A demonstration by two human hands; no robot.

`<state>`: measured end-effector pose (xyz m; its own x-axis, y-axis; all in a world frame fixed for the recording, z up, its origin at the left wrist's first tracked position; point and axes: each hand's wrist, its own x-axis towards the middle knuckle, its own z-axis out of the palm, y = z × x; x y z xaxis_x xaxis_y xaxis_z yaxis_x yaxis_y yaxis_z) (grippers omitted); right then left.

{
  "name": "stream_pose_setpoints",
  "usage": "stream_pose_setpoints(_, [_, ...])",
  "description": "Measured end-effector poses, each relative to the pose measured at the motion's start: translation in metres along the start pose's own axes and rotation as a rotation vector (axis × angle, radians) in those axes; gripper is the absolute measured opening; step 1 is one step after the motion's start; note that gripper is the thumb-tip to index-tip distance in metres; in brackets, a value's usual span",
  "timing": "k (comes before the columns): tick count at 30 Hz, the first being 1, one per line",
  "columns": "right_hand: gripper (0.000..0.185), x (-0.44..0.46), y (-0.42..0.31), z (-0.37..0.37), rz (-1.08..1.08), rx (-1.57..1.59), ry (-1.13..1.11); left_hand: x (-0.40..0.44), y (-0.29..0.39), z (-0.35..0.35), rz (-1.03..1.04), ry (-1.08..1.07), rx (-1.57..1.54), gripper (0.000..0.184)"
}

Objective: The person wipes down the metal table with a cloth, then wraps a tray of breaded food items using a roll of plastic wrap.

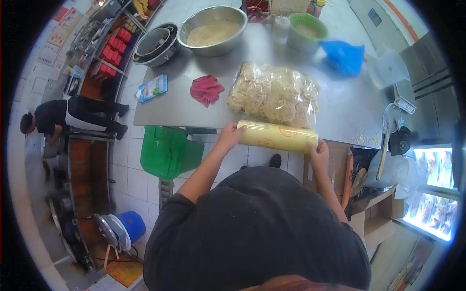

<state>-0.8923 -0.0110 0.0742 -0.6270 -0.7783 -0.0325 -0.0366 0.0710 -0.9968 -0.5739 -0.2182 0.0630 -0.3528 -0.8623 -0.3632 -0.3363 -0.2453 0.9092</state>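
My left hand and my right hand grip the two ends of a yellowish roll of plastic wrap with red print. The roll is level, just off the front edge of the steel table. Right behind it lies a block of pale, crumb-coated food pieces under shiny clear film. The film reaches down toward the roll; whether the two are joined I cannot tell. A crumpled red cloth is left of the food.
Steel bowl with pale crumbs, dark basins, green basket and blue bag stand at the back. A packet lies left. Below are a green bin and cardboard box. Another person works far left.
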Motion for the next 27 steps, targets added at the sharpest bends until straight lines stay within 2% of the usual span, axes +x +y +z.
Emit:
stream_pose_setpoints(3, [0.04,0.018,0.012,-0.003,0.127,-0.02,-0.029,0.043,-0.012,-0.003,0.047,0.034,0.174,0.042])
stream_pose_setpoints(5, [0.039,0.027,0.012,-0.003,0.186,-0.047,-0.033,0.066,-0.002,-0.012,-0.175,-0.127,0.079,0.047])
stream_pose_setpoints(7, [0.04,0.034,0.009,-0.011,0.254,-0.213,-0.096,0.068,0.011,-0.016,-0.203,-0.17,0.128,0.048])
stream_pose_setpoints(9, [0.041,0.034,0.007,-0.015,0.315,-0.218,-0.118,0.066,0.021,-0.01,-0.229,-0.214,0.172,0.048])
stream_pose_setpoints(11, [0.041,0.039,0.007,-0.023,0.366,-0.223,-0.146,0.049,0.019,0.0,-0.088,-0.13,0.089,0.047])
stream_pose_setpoints(15, [0.039,0.063,0.008,-0.047,0.396,-0.232,-0.354,0.032,0.002,-0.002,-0.099,-0.078,0.084,0.044])
stream_pose_setpoints(16, [0.039,0.07,0.009,-0.057,0.425,-0.278,-0.444,0.03,0.001,-0.008,-0.183,-0.144,0.089,0.045])
stream_pose_setpoints(18, [0.04,0.102,0.012,-0.077,0.419,-0.314,-0.392,0.031,0.006,-0.02,-0.279,-0.207,0.094,0.047])
stream_pose_setpoints(19, [0.042,0.119,0.014,-0.084,0.404,-0.353,-0.334,0.035,0.014,-0.026,-0.27,-0.061,0.1,0.048])
stream_pose_setpoints(21, [0.049,0.159,0.008,-0.083,0.442,-0.21,-0.184,0.06,0.013,-0.045,-0.22,0.152,0.094,0.051])
stream_pose_setpoints(22, [0.055,0.182,0.015,-0.078,0.464,-0.145,-0.193,0.082,0.008,-0.053,-0.177,0.219,0.079,0.051])
stream_pose_setpoints(24, [0.061,0.227,0.026,-0.062,0.494,-0.084,-0.202,0.128,0.016,-0.052,-0.126,0.214,0.026,0.052])
stream_pose_setpoints(26, [0.072,0.253,0.03,-0.034,0.765,0.169,-0.326,0.164,0.022,-0.046,-0.083,0.206,-0.023,0.053])
stream_pose_setpoints(27, [0.072,0.257,0.03,-0.019,0.771,0.172,-0.322,0.183,0.03,-0.04,-0.142,0.082,-0.022,0.055])
